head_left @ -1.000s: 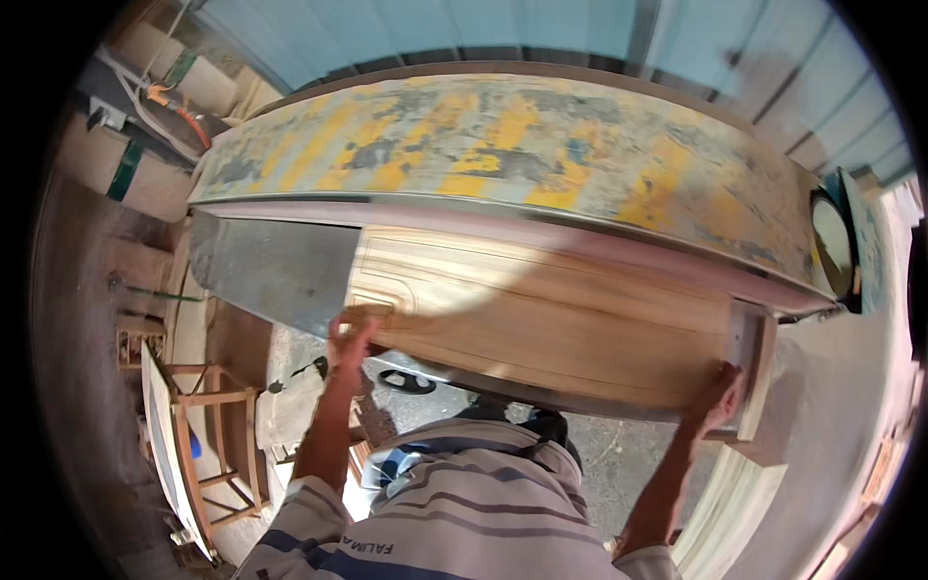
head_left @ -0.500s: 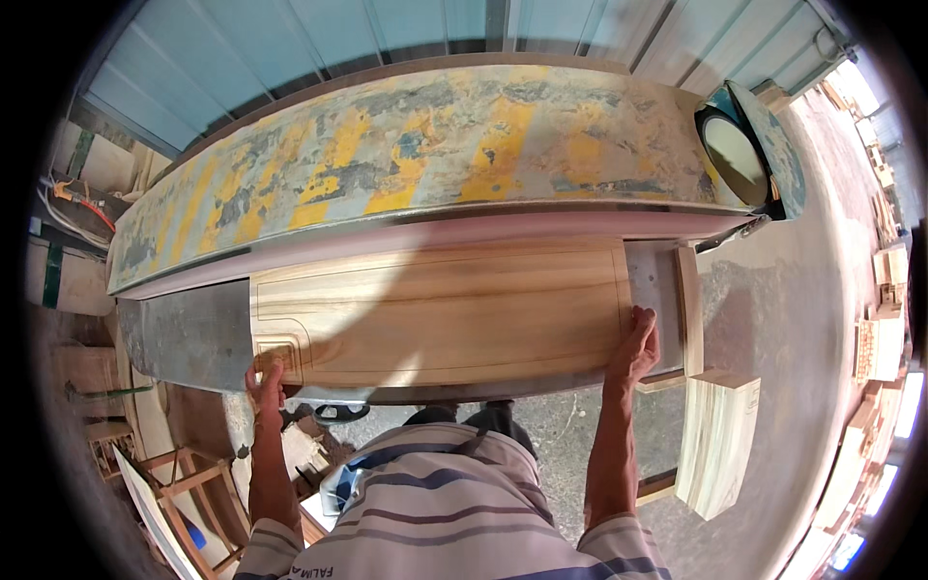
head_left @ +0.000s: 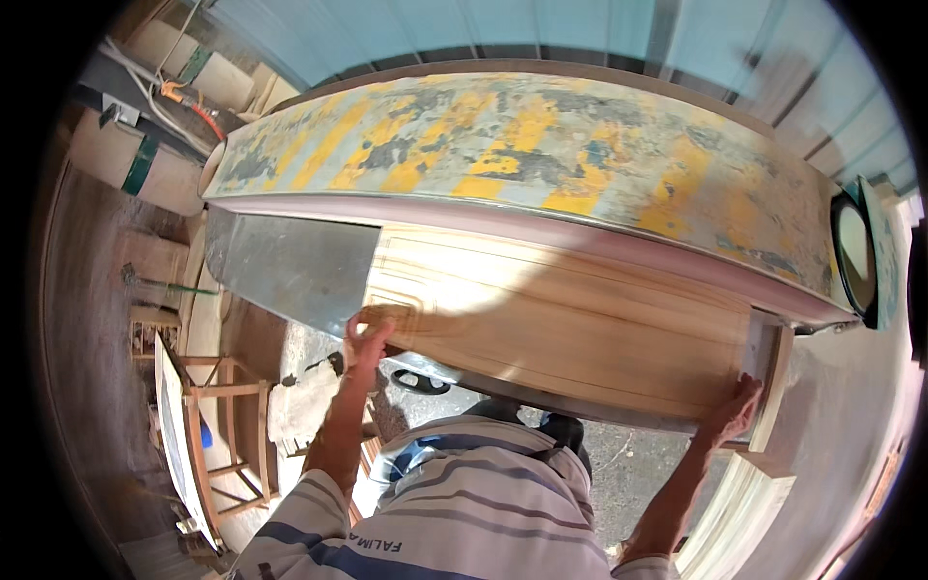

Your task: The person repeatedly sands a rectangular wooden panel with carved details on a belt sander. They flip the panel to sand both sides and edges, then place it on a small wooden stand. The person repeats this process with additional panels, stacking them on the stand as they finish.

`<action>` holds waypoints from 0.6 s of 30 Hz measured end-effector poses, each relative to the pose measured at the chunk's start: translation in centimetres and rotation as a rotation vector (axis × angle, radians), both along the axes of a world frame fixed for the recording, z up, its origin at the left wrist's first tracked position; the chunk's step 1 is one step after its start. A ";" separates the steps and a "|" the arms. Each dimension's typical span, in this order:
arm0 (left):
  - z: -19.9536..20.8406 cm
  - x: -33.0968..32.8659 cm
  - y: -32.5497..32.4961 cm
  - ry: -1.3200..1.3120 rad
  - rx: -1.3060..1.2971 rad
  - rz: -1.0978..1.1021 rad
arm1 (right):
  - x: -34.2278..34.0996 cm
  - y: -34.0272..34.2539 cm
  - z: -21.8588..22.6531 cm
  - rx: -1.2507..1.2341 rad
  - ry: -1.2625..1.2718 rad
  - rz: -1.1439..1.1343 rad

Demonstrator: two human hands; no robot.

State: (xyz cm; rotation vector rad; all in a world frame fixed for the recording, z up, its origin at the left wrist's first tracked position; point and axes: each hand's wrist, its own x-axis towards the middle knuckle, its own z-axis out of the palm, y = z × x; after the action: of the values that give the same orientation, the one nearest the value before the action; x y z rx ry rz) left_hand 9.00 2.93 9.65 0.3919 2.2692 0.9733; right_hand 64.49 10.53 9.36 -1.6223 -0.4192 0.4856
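Wooden panel [head_left: 570, 324], one, flat on a metal table, both hands at its ends.
Near: left hand [head_left: 367, 343], grasping the near left corner, thumb above; right hand [head_left: 732, 411], set against the near right corner, grip or mere push not discernible. Middle: panel on the metal table [head_left: 290, 266], bare metal to its left. Far: pink band [head_left: 696, 266] alongside the panel's far edge, contact uncertain; yellow-striped casing [head_left: 483, 145] beyond. Handling note, by judgement: best kept flat, pressure even at both ends, far edge parallel to the band, fingers well clear of it.
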 end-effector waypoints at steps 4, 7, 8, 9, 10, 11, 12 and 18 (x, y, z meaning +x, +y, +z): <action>0.4 2.5 0.5 0.009 0.038 0.013 | -0.1 0.7 1.5 0.043 0.001 -0.099; -0.4 1.1 0.0 -0.006 0.042 0.021 | -1.4 0.8 1.9 -0.030 -0.066 -0.065; -0.2 0.5 0.1 -0.002 0.015 0.028 | -1.9 0.6 2.1 -0.073 -0.098 -0.037; 0.0 0.0 0.1 0.003 -0.011 0.035 | -1.9 0.3 1.8 -0.089 -0.063 -0.022; 0.1 -0.6 0.1 0.014 0.010 0.035 | -2.1 0.1 1.2 -0.101 -0.027 -0.005; 0.2 -1.2 0.2 0.009 0.006 0.036 | -2.1 0.0 0.5 -0.109 0.008 0.008; 0.3 -1.8 0.1 0.003 0.002 0.038 | -1.8 -0.5 -0.7 -0.015 0.030 0.058; -0.6 -6.7 -0.5 -0.029 0.062 -0.019 | -7.4 -0.7 0.7 -0.026 0.025 0.042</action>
State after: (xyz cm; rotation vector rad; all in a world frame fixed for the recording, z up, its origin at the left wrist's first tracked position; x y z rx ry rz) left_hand 2.33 2.45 9.08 0.4230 2.2097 1.0353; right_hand 57.13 9.86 10.10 -1.6331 -0.4301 0.5443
